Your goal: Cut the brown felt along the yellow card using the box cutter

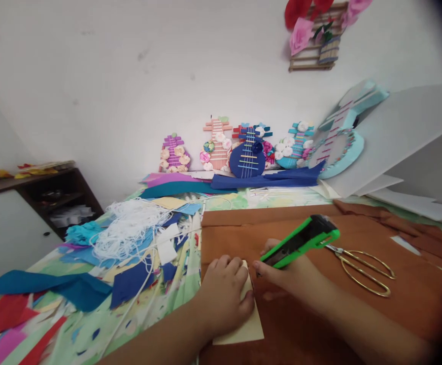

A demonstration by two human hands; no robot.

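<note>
My left hand [224, 295] lies flat over a cream strip of card [245, 332], pressing it onto a large brown sheet [293, 324]. The fingers point away from me and the thumb is out to the right. In my right hand [285, 274] is a green and black utility knife [300, 241], gripped at its front end. Its tip is down beside the right edge of the card, close to my left fingers; the blade itself is hard to make out. Gold-handled scissors [365, 271] rest on the brown sheet, right of the knife.
To the left, white string [129, 228] is heaped among coloured paper scraps [49, 286] on a patterned tablecloth [91, 329]. Several decorated lute shapes [247, 157] lean against the wall. A large pale-blue one [337, 147] and grey-white boards [407, 137] stand at the back right.
</note>
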